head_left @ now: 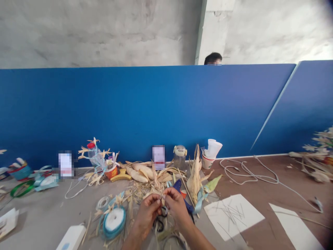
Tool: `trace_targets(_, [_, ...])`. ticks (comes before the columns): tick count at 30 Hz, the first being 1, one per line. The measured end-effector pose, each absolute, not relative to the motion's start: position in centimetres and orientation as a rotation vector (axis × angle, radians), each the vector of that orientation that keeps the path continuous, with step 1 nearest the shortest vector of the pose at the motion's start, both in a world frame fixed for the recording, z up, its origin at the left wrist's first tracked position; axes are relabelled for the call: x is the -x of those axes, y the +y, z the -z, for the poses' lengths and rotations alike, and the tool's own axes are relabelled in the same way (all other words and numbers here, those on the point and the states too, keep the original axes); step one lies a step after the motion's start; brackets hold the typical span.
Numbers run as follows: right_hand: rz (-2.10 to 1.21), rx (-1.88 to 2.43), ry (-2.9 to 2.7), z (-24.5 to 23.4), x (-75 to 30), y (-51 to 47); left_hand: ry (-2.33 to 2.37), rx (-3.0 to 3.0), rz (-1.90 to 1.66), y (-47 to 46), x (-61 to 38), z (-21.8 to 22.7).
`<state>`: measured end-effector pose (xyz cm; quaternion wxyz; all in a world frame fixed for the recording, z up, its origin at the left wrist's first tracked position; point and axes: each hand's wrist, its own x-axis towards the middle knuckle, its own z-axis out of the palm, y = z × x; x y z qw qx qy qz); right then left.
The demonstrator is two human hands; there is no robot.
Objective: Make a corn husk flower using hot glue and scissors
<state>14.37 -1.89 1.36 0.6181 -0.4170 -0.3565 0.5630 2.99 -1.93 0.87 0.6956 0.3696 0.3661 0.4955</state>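
Observation:
My left hand [150, 211] and my right hand [176, 205] meet over the table, thumbs and fingertips pinched together. Between them is a small pale piece of corn husk [161, 196], mostly hidden by the fingers. Beneath my hands lie scissors with black handles [159, 224], partly covered. A blue glue gun [178, 185] rests just behind my right hand. Dry corn husks [140, 173] and loose shreds are heaped beyond both hands. Left of my left hand is a spool of light blue ribbon [114, 222] with husk flowers by it.
A bottle with husk flowers [95, 156], a red cup [111, 171], a phone [158, 157], a jar [179, 157] and a paper cup [208, 161] line the blue partition [156, 111]. Paper with thin wires [233, 216] and a white cable [278, 181] lie right. A person's head shows beyond.

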Motion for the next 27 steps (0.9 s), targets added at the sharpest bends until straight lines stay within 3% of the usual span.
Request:
trace_targets(8, [-1.218, 1.049, -0.905, -0.96, -14.33, -2.05, 0.792, -0.789, -1.099, -1.96, -3.02, -0.88])
trace_targets(17, [-0.841, 1.139, -1.183, -1.31, -14.58, -2.42, 0.786, -0.772, -1.093, -1.91, -3.03, -1.04])
trace_targets(27, [-0.844, 1.128, -1.245, -1.07, -14.86, -2.27, 0.771, -0.755, -1.064, -1.96, -2.96, -1.44])
